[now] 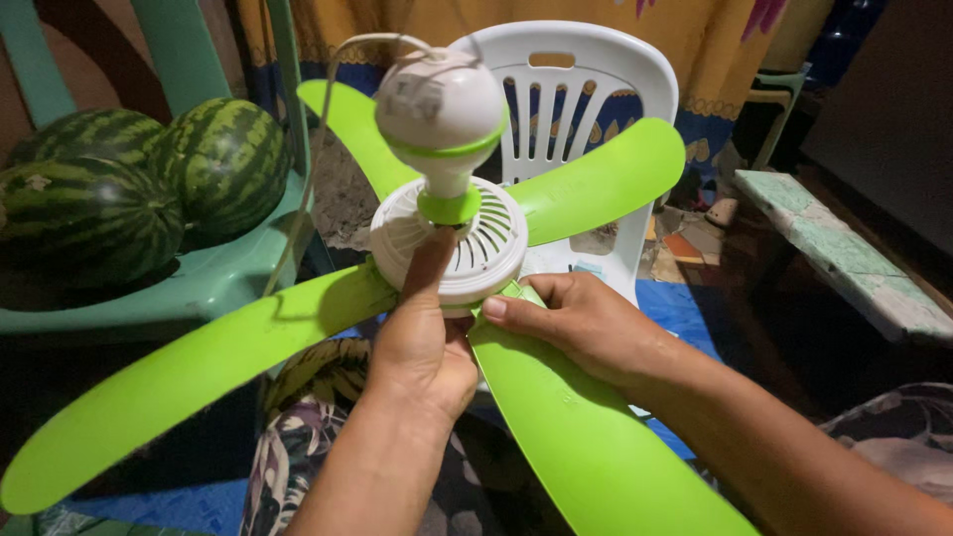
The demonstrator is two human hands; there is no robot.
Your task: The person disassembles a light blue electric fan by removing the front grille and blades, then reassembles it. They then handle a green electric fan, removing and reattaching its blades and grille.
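Note:
A small ceiling fan with a white vented motor housing, a white dome on top and several lime-green blades is held up in front of me. My left hand grips the underside of the motor housing, its index finger lying up along the vents. My right hand pinches the root of the near right blade where it meets the hub. A white cord runs from the dome down to the left.
A white plastic chair stands behind the fan. To the left, a green plastic chair carries three striped watermelons. A worn bench sits at right. Patterned cloth covers my lap, above a blue floor mat.

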